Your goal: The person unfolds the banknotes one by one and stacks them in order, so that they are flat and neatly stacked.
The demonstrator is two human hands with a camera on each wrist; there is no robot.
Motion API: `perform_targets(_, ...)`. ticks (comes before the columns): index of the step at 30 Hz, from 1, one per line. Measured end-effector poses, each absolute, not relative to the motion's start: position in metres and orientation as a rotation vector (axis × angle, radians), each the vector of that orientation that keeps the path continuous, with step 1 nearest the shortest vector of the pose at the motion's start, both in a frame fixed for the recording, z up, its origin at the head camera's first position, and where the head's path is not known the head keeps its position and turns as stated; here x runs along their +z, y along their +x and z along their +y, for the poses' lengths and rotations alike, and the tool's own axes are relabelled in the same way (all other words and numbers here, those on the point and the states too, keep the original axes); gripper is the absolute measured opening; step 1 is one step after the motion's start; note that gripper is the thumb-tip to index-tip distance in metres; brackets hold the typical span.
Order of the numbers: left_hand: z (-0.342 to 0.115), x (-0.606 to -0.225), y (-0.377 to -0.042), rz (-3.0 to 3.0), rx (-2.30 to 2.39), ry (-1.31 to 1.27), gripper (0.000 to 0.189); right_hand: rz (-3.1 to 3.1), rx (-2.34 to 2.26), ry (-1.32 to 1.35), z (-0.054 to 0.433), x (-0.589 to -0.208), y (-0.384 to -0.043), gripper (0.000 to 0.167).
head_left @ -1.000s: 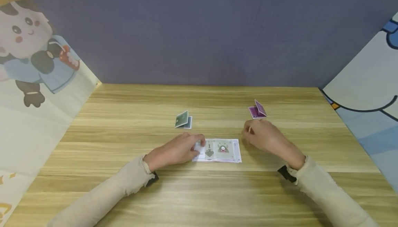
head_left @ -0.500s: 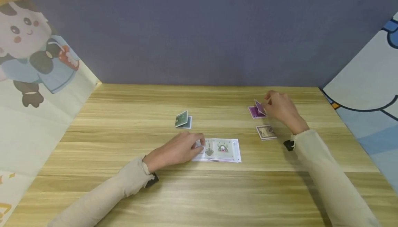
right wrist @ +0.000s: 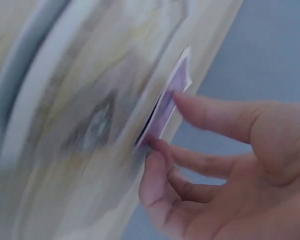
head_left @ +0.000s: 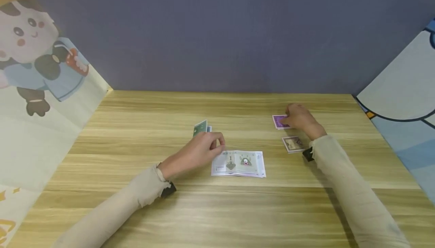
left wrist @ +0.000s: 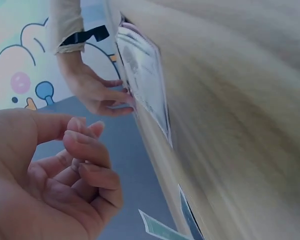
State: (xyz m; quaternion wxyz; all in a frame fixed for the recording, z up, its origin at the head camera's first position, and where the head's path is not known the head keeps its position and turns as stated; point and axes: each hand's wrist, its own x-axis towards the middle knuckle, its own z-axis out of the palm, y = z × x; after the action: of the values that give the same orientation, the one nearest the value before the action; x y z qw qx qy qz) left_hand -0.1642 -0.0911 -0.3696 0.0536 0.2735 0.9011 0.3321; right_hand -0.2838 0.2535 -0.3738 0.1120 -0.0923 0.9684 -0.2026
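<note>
My right hand [head_left: 301, 120] is at the folded purple play banknote [head_left: 278, 121] at the back right. In the right wrist view its thumb lies on the note's purple face [right wrist: 164, 112], with the fingertips at the lower edge. My left hand [head_left: 195, 151] hovers at the upper left corner of a stack of flattened notes [head_left: 245, 163], fingers loosely curled and holding nothing. The top note is pale, printed with a 1 and a cartoon figure. Behind the left hand stands a half-folded green note [head_left: 199, 128], partly hidden by it.
A folded brown note [head_left: 293, 144] lies in front of the purple one, near the right wrist. The wooden table [head_left: 231, 210] meets a grey-blue wall [head_left: 231, 33] at the back, with cartoon-printed panels on both sides.
The right hand has moved from above the brown note, uncovering it, to the purple note. The purple note's raised flap is now down. The left hand has lifted off the stack.
</note>
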Motion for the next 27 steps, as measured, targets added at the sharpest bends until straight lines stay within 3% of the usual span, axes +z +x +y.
perform_targets(4,-0.083,-0.367,-0.177,2.726,1.118,0.887,0.010,2.821,-0.597,-0.277,0.252,-0.372,-0.286,0.024)
perform_targets(8,-0.076,-0.361,-0.186,2.717,1.151,0.910,0.013,2.793,-0.538,-0.273,0.251,-0.368,-0.288,0.036)
perform_targets(11,-0.074,-0.357,-0.189,2.705,1.148,0.883,0.015,2.787,-0.511,-0.286,0.246,-0.365,-0.289,0.035)
perform_targets(20,-0.070,-0.361,-0.197,2.658,1.165,0.806,0.014,2.769,-0.729,-0.271,0.242,-0.373,-0.289,0.016)
perform_targets(27,-0.068,-0.362,-0.205,2.632,1.224,0.763,0.014,2.566,-1.149,-0.203,0.230,-0.377,-0.280,0.030)
